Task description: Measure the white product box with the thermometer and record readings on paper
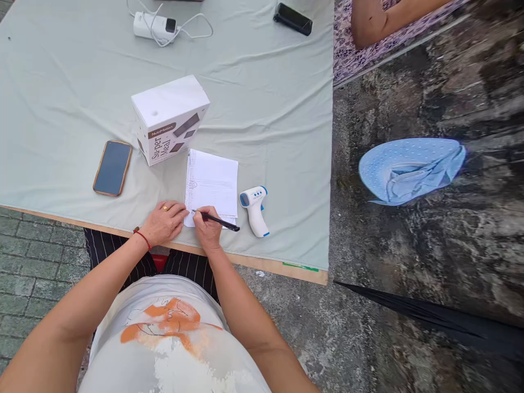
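Room to pass lies between thermometer (254, 210) and the counter's (297, 180) right edge. From pad (216, 183) toward far left corner, the box (172, 117) obstructs.

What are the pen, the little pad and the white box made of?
Pen: probably plastic; it's black with a slight shine. Pad: paper, matte white, with thin sheets and faint marks. Box: likely smooth cardboard, given its crisp edges and printed sides.

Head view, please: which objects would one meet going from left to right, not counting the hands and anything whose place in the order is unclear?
Smartphone → white box → notebook → white-and-blue thermometer gun → small black device → light blue hat.
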Demonstrator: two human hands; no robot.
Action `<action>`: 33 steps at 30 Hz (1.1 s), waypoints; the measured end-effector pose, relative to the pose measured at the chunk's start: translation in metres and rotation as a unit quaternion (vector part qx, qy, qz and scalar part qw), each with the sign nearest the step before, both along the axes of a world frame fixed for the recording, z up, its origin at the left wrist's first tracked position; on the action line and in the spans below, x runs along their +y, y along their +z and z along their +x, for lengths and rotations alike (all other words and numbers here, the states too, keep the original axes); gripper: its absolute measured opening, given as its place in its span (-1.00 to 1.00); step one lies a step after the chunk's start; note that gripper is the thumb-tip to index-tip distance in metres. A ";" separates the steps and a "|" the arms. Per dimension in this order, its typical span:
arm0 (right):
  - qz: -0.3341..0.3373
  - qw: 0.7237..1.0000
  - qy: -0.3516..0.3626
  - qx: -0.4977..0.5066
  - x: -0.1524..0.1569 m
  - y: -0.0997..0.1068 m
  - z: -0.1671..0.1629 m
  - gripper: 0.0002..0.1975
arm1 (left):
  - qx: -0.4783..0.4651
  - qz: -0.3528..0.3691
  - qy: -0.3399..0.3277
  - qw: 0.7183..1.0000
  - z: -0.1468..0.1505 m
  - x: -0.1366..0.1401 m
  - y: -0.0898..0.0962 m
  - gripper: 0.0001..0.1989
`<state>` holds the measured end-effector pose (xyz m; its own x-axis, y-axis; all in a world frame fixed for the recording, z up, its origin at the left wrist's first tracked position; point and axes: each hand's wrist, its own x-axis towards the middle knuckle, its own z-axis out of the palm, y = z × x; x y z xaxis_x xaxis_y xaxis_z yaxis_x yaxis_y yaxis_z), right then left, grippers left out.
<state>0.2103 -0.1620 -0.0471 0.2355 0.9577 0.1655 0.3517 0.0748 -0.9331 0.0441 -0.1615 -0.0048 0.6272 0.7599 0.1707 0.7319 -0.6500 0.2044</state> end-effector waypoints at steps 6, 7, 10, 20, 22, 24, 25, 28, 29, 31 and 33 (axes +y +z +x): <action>0.043 0.998 -0.033 -0.009 -0.005 0.003 0.000 -0.89 | 0.002 -0.013 0.003 1.000 0.000 0.000 0.000 -0.70; 0.057 0.997 -0.042 -0.018 -0.005 0.005 0.002 -0.89 | 0.002 -0.014 0.003 1.000 0.000 0.000 0.000 -0.70; 0.106 0.990 -0.034 -0.082 0.001 0.011 0.016 -0.86 | -0.004 -0.016 0.001 1.000 -0.001 0.000 -0.002 -0.70; 0.086 0.907 0.066 -0.407 0.055 -0.012 0.068 -0.60 | -0.069 -0.024 0.007 0.997 -0.006 0.000 -0.007 -0.73; 0.081 0.902 0.075 -0.417 0.056 -0.016 0.065 -0.56 | -0.162 -0.048 0.042 0.985 -0.009 0.002 -0.011 -0.75; 0.075 0.903 0.080 -0.416 0.054 -0.017 0.061 -0.52 | -0.288 -0.068 0.138 0.945 -0.015 0.010 -0.015 -0.76; 0.075 0.904 0.083 -0.413 0.052 -0.017 0.060 -0.50 | -0.343 -0.070 0.199 0.915 -0.019 0.017 -0.016 -0.73; 0.091 0.911 0.089 -0.392 0.046 -0.009 0.065 -0.48 | -0.423 -0.040 0.358 0.832 -0.031 0.049 -0.013 -0.44; 0.100 0.915 0.085 -0.382 0.043 -0.005 0.069 -0.49 | -0.427 -0.033 0.376 0.822 -0.036 0.062 -0.011 -0.31; 0.110 0.923 0.059 -0.364 0.037 0.003 0.083 -0.53 | -0.429 -0.027 0.386 0.816 -0.045 0.089 -0.006 -0.11; 0.084 0.929 0.003 -0.361 0.030 0.009 0.100 -0.59 | -0.430 -0.029 0.396 0.811 -0.052 0.114 -0.001 -0.04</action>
<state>0.3106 -0.1316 -0.0383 -0.0005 0.9050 0.4255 0.8805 0.2021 -0.4289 -0.0078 -0.0477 -0.0060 -0.3934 0.8888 0.2353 0.4848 -0.0169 0.8745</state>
